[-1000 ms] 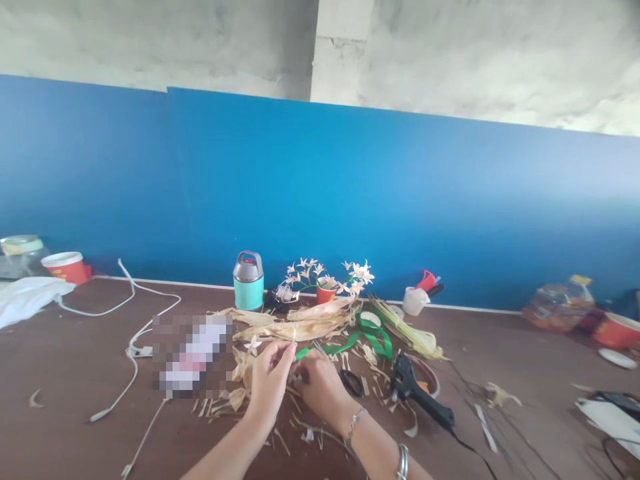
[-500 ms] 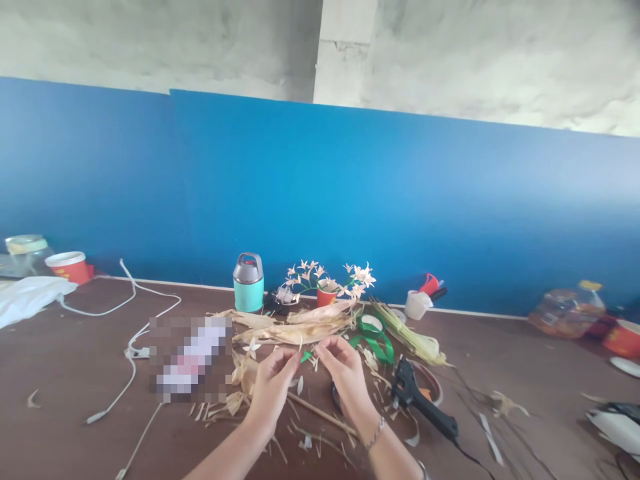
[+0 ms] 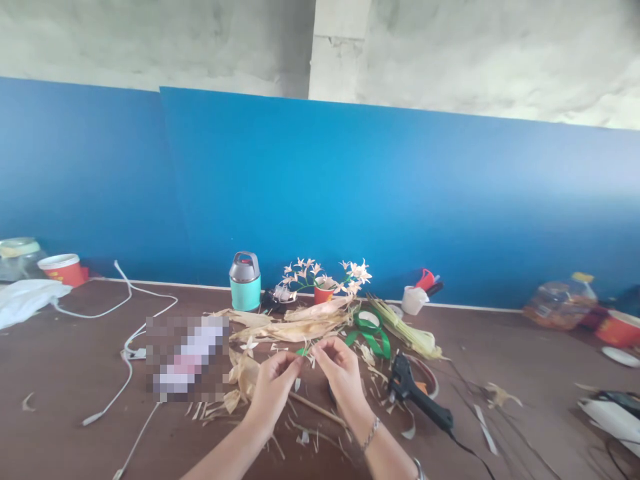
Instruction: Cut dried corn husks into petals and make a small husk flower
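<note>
Fingertips of my left hand are pinched together at a small strip of green tape. Just to the right, my right hand is pinched too, its fingertips almost touching the green strip and a thin pale bit beside it. What exactly lies between the right fingers is too small to tell. Beyond the hands are dried corn husks and a roll of green tape with its loose end curled. A pale husk flower lies left of the fingertips.
A black glue gun lies right of my hands, its cord trailing forward. Behind stand a turquoise flask, a red cup with pale flowers, and a white cup. White cables lie left. Husk scraps surround the hands.
Both hands stay pinched close together. The left fingertips have shifted slightly at the green strip, and the pale strip stands up less clearly. The whole view has shifted a little.
</note>
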`<state>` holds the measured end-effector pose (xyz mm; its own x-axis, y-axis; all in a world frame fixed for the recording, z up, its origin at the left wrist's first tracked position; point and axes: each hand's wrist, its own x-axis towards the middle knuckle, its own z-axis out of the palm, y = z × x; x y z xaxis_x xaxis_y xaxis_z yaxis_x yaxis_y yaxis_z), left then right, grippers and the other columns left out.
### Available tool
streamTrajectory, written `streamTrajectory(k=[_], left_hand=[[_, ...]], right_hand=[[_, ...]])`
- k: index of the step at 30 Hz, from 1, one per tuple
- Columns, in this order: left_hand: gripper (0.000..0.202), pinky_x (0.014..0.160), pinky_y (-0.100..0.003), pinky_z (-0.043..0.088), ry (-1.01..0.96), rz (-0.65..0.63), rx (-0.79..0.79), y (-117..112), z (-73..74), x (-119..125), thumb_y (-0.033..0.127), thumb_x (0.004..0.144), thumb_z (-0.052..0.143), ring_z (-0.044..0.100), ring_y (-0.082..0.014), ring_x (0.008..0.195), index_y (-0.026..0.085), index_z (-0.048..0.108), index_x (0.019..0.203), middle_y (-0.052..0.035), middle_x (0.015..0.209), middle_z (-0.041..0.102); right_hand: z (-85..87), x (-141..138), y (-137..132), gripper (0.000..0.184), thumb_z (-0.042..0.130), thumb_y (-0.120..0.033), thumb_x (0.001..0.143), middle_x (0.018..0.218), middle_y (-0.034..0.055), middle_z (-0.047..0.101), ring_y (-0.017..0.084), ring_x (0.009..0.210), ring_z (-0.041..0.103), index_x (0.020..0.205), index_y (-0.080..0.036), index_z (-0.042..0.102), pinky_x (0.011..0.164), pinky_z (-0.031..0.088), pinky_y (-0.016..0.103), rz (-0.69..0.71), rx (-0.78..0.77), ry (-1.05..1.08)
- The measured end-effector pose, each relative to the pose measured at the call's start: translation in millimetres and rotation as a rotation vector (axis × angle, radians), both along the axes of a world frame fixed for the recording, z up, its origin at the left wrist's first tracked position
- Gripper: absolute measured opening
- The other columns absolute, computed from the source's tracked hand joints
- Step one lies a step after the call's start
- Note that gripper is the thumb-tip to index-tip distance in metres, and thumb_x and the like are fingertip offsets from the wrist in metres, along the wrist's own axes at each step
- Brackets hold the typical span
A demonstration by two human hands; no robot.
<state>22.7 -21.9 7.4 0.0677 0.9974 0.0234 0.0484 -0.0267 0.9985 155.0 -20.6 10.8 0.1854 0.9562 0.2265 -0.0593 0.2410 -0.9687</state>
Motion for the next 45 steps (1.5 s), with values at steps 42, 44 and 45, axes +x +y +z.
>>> streamTrajectory(k=[42,44,45], left_hand=[[0.031,0.055,-0.024,0.039,0.018,0.014,0.068,7.0,-13.6,-1.3,0.045,0.07,0.06,0.05,-0.0156,0.058,0.015,0.068,0.072,-0.0013,0.059,0.059],[0.032,0.056,-0.024,0.039,0.027,0.015,0.071,6.5,-12.9,-1.2,0.045,0.07,0.059,0.05,-0.0157,0.059,0.015,0.068,0.071,-0.0014,0.059,0.059],[0.032,0.055,-0.024,0.038,0.034,0.019,0.076,6.1,-12.2,-1.2,0.045,0.07,0.059,0.05,-0.0156,0.058,0.015,0.067,0.07,-0.0012,0.059,0.059]], right_hand=[[-9.7,2.0,-4.8,0.021,0.037,-0.017,0.089,0.087,0.0076,0.059,0.019,0.08,0.058,0.097,-0.02,0.056,0.07,0.048,0.031,-0.142,0.447,-0.63],[-10.9,1.6,-5.4,0.02,0.038,-0.018,0.088,0.087,0.0078,0.06,0.019,0.079,0.058,0.101,-0.02,0.053,0.069,0.049,0.03,-0.17,0.443,-0.641],[-11.8,1.4,-5.6,0.019,0.039,-0.019,0.088,0.087,0.0078,0.06,0.019,0.079,0.058,0.103,-0.02,0.052,0.069,0.049,0.03,-0.183,0.442,-0.651]])
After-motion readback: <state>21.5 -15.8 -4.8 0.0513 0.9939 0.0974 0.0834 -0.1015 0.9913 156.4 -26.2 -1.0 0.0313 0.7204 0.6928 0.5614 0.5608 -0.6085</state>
